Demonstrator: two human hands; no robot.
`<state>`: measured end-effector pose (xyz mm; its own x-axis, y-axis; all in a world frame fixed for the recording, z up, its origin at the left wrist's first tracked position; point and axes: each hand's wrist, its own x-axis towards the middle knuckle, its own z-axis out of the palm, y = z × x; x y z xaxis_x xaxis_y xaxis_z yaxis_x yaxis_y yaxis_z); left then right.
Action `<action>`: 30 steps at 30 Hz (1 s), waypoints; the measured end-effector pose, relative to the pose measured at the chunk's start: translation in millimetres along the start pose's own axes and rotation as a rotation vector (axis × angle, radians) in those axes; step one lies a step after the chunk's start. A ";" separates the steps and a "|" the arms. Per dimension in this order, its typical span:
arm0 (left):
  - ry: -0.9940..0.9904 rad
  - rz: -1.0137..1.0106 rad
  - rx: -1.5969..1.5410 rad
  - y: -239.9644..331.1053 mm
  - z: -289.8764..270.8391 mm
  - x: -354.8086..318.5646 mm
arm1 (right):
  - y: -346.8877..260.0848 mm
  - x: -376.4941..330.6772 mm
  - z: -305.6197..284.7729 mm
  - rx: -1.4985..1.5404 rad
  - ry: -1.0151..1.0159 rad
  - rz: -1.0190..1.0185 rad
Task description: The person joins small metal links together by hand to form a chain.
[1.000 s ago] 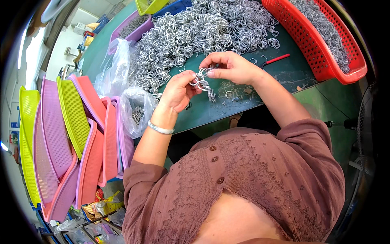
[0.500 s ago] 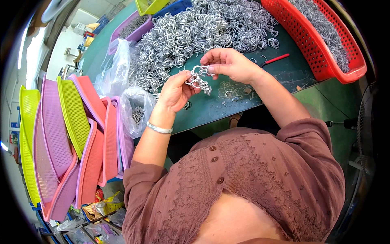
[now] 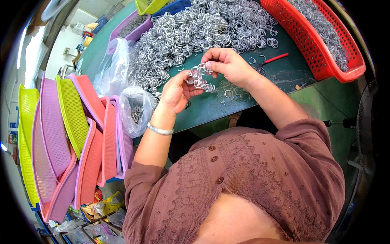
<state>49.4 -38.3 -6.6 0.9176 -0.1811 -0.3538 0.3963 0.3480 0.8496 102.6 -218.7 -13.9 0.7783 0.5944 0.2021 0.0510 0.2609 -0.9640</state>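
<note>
Between my hands hangs a small cluster of silver metal rings (image 3: 198,77). My left hand (image 3: 177,92) is closed around its left side, fingers curled beneath the rings. My right hand (image 3: 224,64) pinches a ring at the cluster's upper right between thumb and forefinger. Just beyond my hands a large heap of similar silver rings (image 3: 203,30) covers the far part of the green table (image 3: 211,107). Right of my right hand lies a red-handled tool (image 3: 276,58); its dark end is too small to make out.
A red perforated basket (image 3: 321,44) of grey metal pieces stands at the far right. Clear plastic bags (image 3: 138,103) lie left of my left hand, one with rings inside. Stacked colourful plastic baskets (image 3: 73,122) stand at the left. A purple basket (image 3: 138,30) sits behind the bags.
The ring cluster has turned slightly between my hands, and my left fingers have loosened and spread beneath it. My right hand has shifted a little leftward.
</note>
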 end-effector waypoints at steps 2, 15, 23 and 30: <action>0.005 0.132 0.127 2.0 -1.1 -1.7 | -1.7 0.0 0.4 -0.036 -0.007 0.005; -0.055 0.436 0.432 1.3 2.3 -3.2 | -7.0 1.8 -2.0 0.100 -0.159 -0.108; -0.019 0.530 0.582 2.8 0.0 -10.5 | -17.6 0.8 -5.1 0.043 -0.176 -0.061; -0.104 0.444 0.396 2.4 -6.1 -15.0 | -12.3 1.7 7.6 0.178 -0.090 0.017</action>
<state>36.7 -29.1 -1.7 0.9770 -0.1929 0.0908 -0.0835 0.0460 0.9954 98.5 -215.2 -0.4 0.7190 0.6631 0.2082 -0.0796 0.3762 -0.9231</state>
